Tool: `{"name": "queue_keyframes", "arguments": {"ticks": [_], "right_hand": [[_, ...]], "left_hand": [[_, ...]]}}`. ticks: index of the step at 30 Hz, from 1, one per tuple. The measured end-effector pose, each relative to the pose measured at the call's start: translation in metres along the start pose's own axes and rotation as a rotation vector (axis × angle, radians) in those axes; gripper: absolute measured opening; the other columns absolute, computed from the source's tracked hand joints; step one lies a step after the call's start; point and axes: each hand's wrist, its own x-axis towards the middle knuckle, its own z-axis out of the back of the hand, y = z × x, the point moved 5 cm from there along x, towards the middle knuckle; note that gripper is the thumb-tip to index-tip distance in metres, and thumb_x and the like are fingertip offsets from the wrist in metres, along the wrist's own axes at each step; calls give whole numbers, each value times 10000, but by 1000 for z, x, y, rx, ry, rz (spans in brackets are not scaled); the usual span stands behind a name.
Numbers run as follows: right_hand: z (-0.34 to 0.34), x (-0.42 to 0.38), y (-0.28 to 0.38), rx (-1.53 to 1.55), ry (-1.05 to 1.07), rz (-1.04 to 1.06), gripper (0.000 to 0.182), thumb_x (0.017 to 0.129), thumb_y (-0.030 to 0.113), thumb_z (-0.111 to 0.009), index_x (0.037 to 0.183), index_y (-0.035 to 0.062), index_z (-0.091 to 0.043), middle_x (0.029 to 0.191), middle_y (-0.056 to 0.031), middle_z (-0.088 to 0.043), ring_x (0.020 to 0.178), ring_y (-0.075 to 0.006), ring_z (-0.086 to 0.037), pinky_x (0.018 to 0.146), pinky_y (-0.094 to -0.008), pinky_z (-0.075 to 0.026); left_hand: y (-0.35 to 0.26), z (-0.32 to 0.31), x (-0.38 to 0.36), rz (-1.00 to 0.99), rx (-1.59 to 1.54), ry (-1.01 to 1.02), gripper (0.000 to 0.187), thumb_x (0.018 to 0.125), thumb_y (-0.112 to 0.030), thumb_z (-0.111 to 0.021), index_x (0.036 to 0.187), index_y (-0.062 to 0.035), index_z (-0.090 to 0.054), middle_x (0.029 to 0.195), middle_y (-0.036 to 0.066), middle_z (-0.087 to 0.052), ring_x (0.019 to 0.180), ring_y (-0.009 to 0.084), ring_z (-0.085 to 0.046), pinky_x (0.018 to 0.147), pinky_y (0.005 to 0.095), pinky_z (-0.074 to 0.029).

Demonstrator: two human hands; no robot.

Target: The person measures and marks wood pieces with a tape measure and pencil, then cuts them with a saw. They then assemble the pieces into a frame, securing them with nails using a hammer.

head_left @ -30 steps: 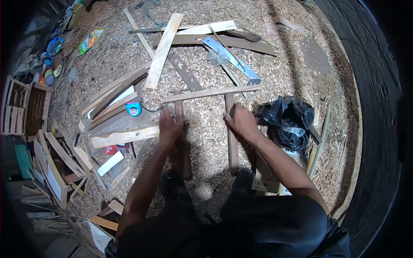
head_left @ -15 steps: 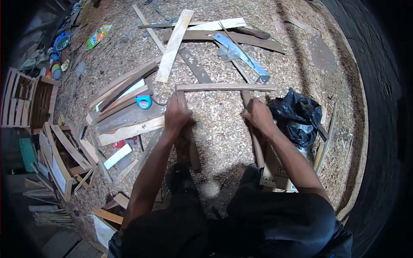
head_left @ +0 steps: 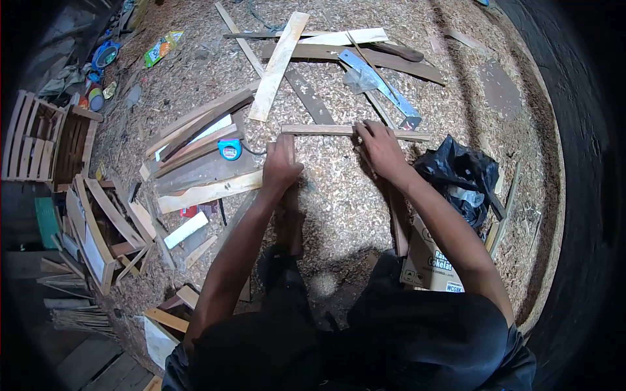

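Note:
A wooden crosspiece (head_left: 316, 130) lies across the top ends of two wooden strips that run back toward my feet, the left strip (head_left: 295, 225) and the right strip (head_left: 398, 225). My left hand (head_left: 283, 166) is closed around the upper end of the left strip, just below the crosspiece. My right hand (head_left: 385, 153) has its fingers bent over the crosspiece, right of its middle, near where the right strip meets it. Its thumb is mostly hidden.
Wood shavings cover the ground. Beyond the crosspiece lie a blue handsaw (head_left: 381, 81) and several loose boards (head_left: 279, 68). A blue tape measure (head_left: 229, 149) is at left. A black plastic bag (head_left: 456, 173) and a cardboard box (head_left: 430, 260) stand at right.
My right hand has shifted from the right strip up onto the crosspiece, its fingers now over it. My left hand stays on the left strip. The view has shifted slightly.

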Motion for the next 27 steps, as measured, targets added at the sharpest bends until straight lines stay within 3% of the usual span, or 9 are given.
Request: {"name": "queue_keyframes", "arguments": {"ticks": [2, 5, 6, 15, 18, 21, 22, 25, 27], "right_hand": [[-19, 7, -7, -74, 42, 7, 395, 945, 179, -564, 1326, 77, -541, 1162, -155, -601, 1151, -319, -557, 985, -449, -415], [-28, 17, -21, -29, 232, -86, 447, 903, 121, -602, 1347, 99, -559, 1141, -144, -612, 1117, -332, -572, 963, -469, -415], [-23, 18, -20, -23, 129, -53, 343, 917, 86, -525, 1248, 101, -616, 1048, -143, -642, 1017, -330, -614, 909, -462, -438], [-31, 22, -35, 30, 132, -17, 434, 871, 38, -509, 1285, 96, -624, 1063, -175, -635, 1022, -357, -613, 918, -452, -466], [-32, 26, -34, 25, 133, -21, 419, 881, 51, -514, 1281, 102, -627, 1065, -177, -633, 1025, -357, -613, 917, -450, -471], [-34, 23, -33, 9, 119, -51, 382, 885, 80, -554, 1257, 118, -630, 1065, -163, -629, 1049, -340, -606, 926, -437, -473], [-34, 22, -33, 19, 84, -49, 385, 883, 88, -571, 1263, 116, -624, 1089, -165, -626, 1071, -347, -596, 947, -438, -466], [-13, 14, -19, -4, -86, -38, 447, 905, 183, -655, 1318, 54, -543, 1287, -216, -531, 1209, -385, -508, 1028, -466, -413], [4, -5, -13, 44, -188, -235, 537, 889, 231, -701, 1331, 6, -495, 1288, -243, -492, 1197, -404, -492, 1017, -482, -409]], "left_hand": [[0, 0, 1, 56, 6, 40, 778, 659, -100, -704, 1388, -33, -441, 1124, 254, -530, 1057, 479, -551, 908, 511, -508], [3, 2, 2, 80, -2, 95, 821, 663, -134, -740, 1416, -20, -433, 1136, 259, -537, 1053, 472, -571, 912, 494, -510], [5, 1, 2, 78, -7, 116, 842, 665, -149, -756, 1429, -13, -429, 1142, 262, -540, 1053, 466, -579, 915, 485, -511], [6, -3, 10, 117, 12, 147, 1000, 655, -148, -781, 1521, 27, -312, 1165, 279, -543, 1070, 463, -584, 921, 463, -509], [4, -3, 11, 168, -18, 207, 994, 662, -134, -759, 1534, -1, -302, 1284, 303, -508, 1145, 454, -553, 956, 495, -493], [-18, 7, 17, -174, 254, -95, 875, 745, -186, -754, 1492, 41, -357, 1235, 312, -515, 1174, 449, -537, 987, 490, -468], [-27, 11, 22, -208, 276, -138, 775, 806, -202, -732, 1466, 37, -403, 1338, 304, -492, 1233, 429, -513, 1033, 514, -424], [-44, 3, 39, -370, 239, -35, 732, 828, -207, -733, 1447, 37, -429, 1402, 262, -489, 1254, 416, -515, 1055, 510, -402], [-45, -3, 50, -411, 267, 14, 677, 833, -181, -737, 1418, 23, -464, 1393, 229, -517, 1271, 402, -516, 1052, 486, -408]]}}
